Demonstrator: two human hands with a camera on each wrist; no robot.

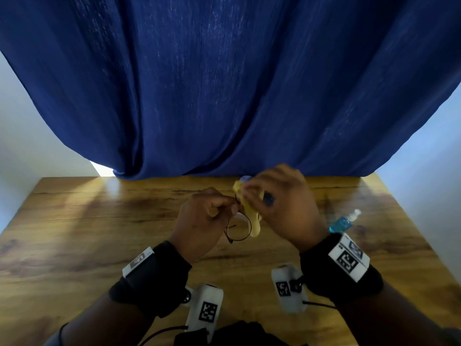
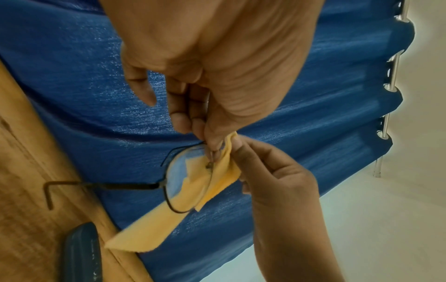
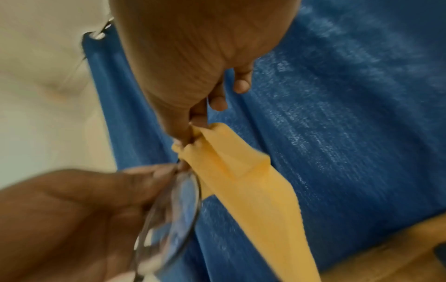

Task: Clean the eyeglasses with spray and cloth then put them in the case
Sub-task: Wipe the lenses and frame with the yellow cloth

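Big blue curtain behind, hanging down to the back edge of the wooden bench. On the bench, off to the right, a small spray bottle with blue liquid, lying on its side, well apart from the hands. Near the left hand's side in the left wrist view, a dark case lying on the bench, looks closed.

Above the bench, in the middle, the two hands close together. Left hand with a tight grip, thumb and fingers pinched on the thin wire frame of the glasses, up by the bridge. Right hand with a tight grip too, thumb and fingers pinched on the yellow cloth, pressing it on a lens. Rest of the cloth hanging loose below.

Glasses: probably very light, thin and easy to bend, with lenses that can scratch or smudge. Best held by the frame near the bridge or the hinge, not by the glass. One arm sticking out open, easy to snag.

Cloth: soft, floppy, light. Fine to pinch anywhere. Gentle rubbing only, no hard squeeze.
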